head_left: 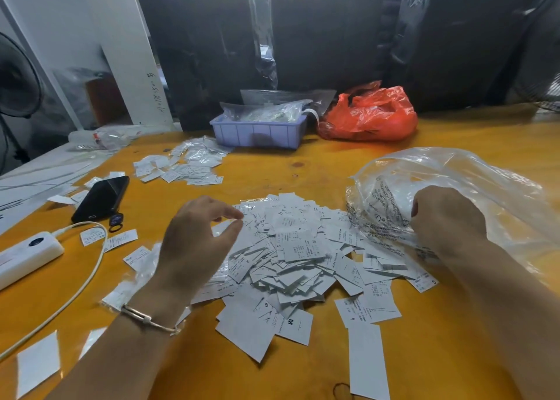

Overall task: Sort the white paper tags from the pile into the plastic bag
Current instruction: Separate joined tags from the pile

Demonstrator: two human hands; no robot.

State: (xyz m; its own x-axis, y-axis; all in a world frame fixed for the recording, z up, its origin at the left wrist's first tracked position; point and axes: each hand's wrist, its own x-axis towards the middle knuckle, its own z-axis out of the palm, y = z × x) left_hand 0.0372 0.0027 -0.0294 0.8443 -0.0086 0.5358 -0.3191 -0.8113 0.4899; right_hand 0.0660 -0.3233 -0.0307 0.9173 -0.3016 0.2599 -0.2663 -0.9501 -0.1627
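Orange worktop (303, 163) carries everything. Clear plastic bag (472, 187) lies at the right with printed text on its film; its contents can't be made out through the crumpled plastic. Pile of white paper tags (291, 254) sits mid-worktop, its right edge touching the bag mouth. Red plastic bag (372, 118) stands at the back, knotted, contents hidden. Just left of it, a lavender tray (257, 133) holds clear packets. A smaller heap of tags (181, 166) lies in front of the tray, partly under clear film. Black phone (101, 198) and white power bank (27, 254) with cable lie at the left, loose tags around them. Right hand (445, 218) is clenched on the bag's edge, bunching the film. Left hand (200, 233) hovers over the pile's left side, fingers (233, 213) loosely curved, thumb and forefinger apart, holding nothing.
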